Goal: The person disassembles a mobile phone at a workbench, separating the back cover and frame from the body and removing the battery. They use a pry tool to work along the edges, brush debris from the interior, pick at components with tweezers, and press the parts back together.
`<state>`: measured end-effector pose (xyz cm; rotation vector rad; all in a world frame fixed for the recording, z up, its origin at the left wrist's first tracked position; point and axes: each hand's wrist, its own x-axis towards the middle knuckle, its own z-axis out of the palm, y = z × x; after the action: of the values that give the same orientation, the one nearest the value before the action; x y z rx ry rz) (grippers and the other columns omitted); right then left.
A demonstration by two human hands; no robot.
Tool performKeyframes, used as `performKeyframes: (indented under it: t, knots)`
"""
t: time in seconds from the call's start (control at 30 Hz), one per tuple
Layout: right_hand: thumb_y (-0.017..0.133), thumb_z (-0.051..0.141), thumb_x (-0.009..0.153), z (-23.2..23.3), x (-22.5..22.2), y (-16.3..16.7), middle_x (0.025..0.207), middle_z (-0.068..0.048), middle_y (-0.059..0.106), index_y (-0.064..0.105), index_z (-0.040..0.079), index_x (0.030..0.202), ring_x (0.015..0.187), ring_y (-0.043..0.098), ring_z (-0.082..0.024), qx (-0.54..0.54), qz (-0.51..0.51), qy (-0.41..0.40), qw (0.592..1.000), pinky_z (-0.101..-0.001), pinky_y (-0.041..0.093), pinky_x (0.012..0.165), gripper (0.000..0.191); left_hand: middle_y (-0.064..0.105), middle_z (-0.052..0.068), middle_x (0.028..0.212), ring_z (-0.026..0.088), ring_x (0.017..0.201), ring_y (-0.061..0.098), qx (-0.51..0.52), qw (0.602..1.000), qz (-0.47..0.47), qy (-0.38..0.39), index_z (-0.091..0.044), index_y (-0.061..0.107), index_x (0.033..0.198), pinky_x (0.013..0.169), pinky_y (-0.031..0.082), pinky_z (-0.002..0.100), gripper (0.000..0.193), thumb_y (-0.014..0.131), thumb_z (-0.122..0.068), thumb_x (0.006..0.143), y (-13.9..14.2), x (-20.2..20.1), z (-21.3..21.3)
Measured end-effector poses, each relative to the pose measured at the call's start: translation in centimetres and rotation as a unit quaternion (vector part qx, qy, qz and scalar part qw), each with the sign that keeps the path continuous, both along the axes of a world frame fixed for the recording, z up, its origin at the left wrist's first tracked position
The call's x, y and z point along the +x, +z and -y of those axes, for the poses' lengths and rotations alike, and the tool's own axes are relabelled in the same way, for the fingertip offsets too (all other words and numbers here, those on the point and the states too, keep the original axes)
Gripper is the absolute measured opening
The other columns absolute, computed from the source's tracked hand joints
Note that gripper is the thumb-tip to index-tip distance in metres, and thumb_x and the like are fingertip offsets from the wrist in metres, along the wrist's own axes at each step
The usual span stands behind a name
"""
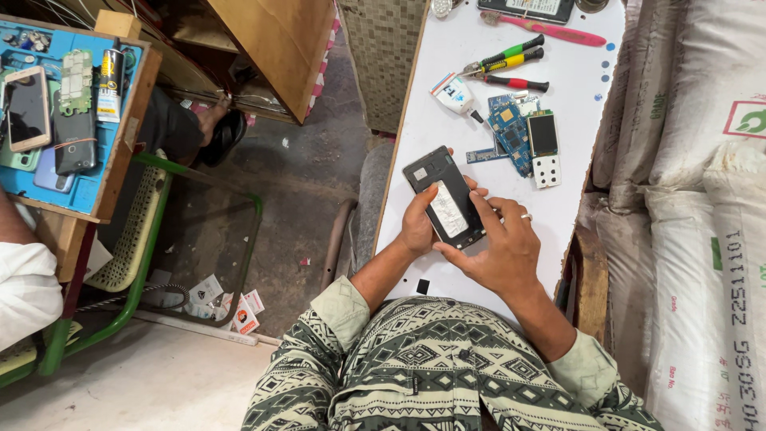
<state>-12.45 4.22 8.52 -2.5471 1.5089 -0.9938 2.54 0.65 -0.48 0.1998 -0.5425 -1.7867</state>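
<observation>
Both my hands hold an opened black phone (444, 194) with a pale battery in its back, above the white table (431, 136). My left hand (416, 227) grips its lower left edge. From the right, my right hand (501, 243), with a ring on one finger, wraps the phone's lower end, fingers lying over the battery area. Just beyond the phone lie a blue circuit board (511, 134), a small screen module (542, 132) and a white keypad piece (546, 171).
Screwdrivers (511, 60), a pink tool (550, 32) and a small white glue tube (455, 94) lie at the table's far end. White sacks (702, 160) stack on the right. On the left, a blue-topped bench (88, 187) carries phones, next to a green chair (144, 263) and another person's sleeve (24, 291).
</observation>
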Motion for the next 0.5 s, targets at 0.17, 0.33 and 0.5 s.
performKeyframes:
  t: [0.17,0.33,0.5]
  knots:
    - [0.08,0.029,0.085,-0.3,-2.1,-1.9,0.111,-0.014,0.064,0.061,0.0,0.135,0.086,0.068,-0.018,0.202,0.201,0.027,0.958,-0.0296,0.058,0.07,0.06,0.058,0.018,0.131,0.034,0.129,0.06,0.021,1.0,0.0,0.018,-0.017,0.011,0.167,0.104,0.057,0.051,0.068,0.038,-0.037,0.108,-0.1,0.0,0.1]
    - [0.062,0.008,0.101,0.0,-3.4,-4.2,0.092,-0.015,0.069,0.049,-0.004,0.148,0.077,0.069,-0.015,0.374,0.4,0.054,0.835,-0.025,0.058,0.066,0.051,0.061,0.018,0.128,0.035,0.126,0.062,0.018,0.999,0.029,0.034,-0.017,0.01,0.168,0.105,0.057,0.049,0.071,0.04,-0.038,0.107,0.2,0.2,0.1]
    - [0.068,0.007,0.094,0.1,-2.7,-4.6,0.085,-0.015,0.072,0.031,-0.001,0.156,0.071,0.072,-0.017,0.452,0.419,0.068,0.785,-0.0262,0.06,0.059,0.073,0.061,0.017,0.124,0.033,0.121,0.065,0.012,0.998,0.048,0.049,-0.018,0.007,0.167,0.099,0.06,0.046,0.071,0.04,-0.043,0.109,0.8,-0.1,0.1]
